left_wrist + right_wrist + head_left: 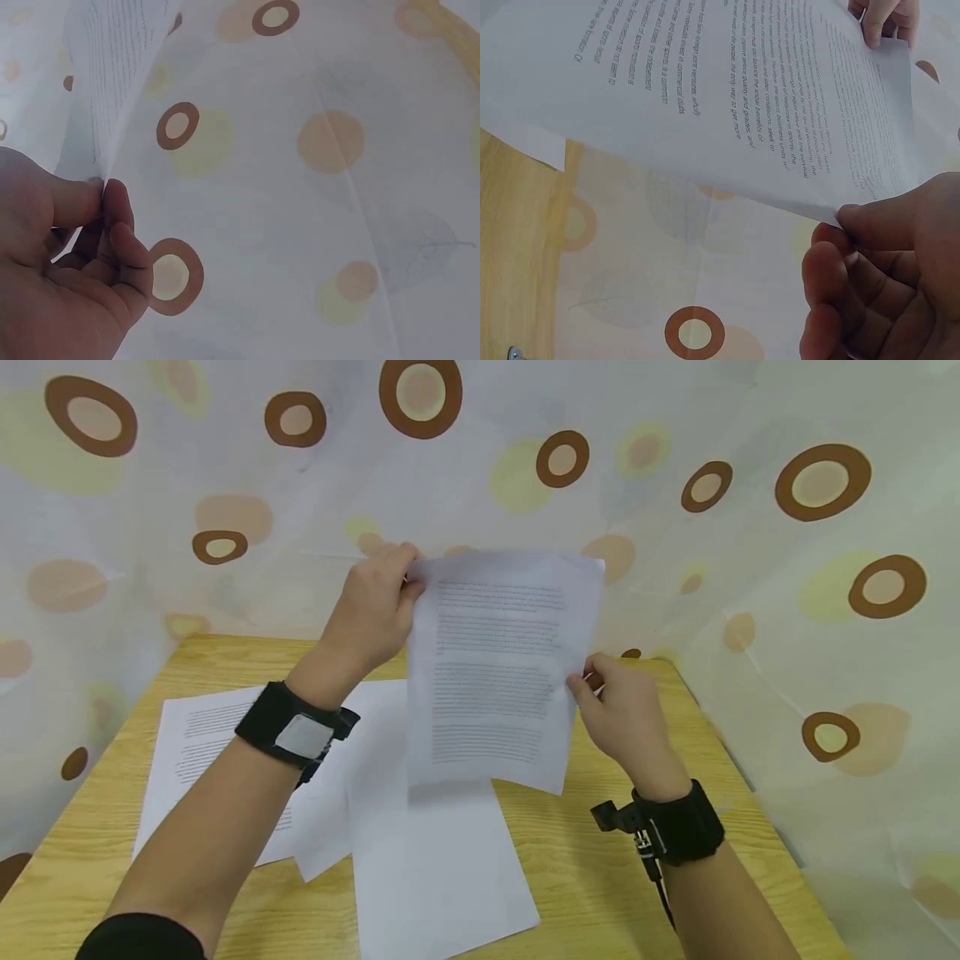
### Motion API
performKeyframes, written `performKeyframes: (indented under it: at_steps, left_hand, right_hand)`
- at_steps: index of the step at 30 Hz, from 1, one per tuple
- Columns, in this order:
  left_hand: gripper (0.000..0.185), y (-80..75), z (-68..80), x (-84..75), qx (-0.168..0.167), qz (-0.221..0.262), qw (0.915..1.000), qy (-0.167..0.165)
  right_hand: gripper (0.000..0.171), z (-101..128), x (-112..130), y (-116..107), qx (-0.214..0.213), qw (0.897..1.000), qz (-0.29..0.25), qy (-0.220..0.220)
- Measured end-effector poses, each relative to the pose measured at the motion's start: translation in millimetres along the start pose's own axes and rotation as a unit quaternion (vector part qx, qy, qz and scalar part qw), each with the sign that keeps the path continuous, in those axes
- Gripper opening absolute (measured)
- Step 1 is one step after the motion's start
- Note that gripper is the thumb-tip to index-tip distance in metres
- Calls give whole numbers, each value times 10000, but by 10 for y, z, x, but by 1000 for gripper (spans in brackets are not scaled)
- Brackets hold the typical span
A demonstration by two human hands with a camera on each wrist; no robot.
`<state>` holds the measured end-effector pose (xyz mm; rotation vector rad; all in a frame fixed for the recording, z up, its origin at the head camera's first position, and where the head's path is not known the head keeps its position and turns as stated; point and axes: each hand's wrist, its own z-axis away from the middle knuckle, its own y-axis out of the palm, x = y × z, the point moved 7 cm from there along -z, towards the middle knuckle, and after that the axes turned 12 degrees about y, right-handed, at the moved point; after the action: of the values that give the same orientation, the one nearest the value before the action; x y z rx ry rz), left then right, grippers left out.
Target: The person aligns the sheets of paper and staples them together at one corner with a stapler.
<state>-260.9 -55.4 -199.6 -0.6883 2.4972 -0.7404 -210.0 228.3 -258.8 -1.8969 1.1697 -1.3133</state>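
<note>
I have the printed sheet lifted clear above the middle of the worktop, my left hand pinching its top left corner and my right hand pinching its right edge, fingers narrow on the paper. I judge this the carrying step. Next I'd need a steady, even grip so it doesn't crease, and a spot beside the loose sheets below.

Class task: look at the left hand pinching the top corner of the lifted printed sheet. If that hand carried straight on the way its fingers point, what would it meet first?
Probably the patterned curtain: beyond the left hand and its printed sheet, nothing else shows, though depth is unclear.
</note>
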Motion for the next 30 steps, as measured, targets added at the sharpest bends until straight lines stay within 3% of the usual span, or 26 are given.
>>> performKeyframes:
  at_steps: [10,15,19,24,30]
  left_hand:
    - [5,33,339,188,902,-272,9934,-647]
    - [5,106,543,289,1498,-160,9811,-1217]
    - [15,171,710,331,1875,-5,9682,-1657]
    - [32,229,881,358,2175,-11,9583,-1856]
    - [24,306,1081,388,2458,-13,9493,-1958]
  right_hand:
    - [11,68,52,342,1105,9935,-143,252]
    - [14,137,38,497,1652,9856,-91,337]
    - [18,188,22,603,2031,9781,-7,453]
    - [17,249,12,723,2339,9709,123,507]
    - [12,326,-1,868,2624,9635,213,487]
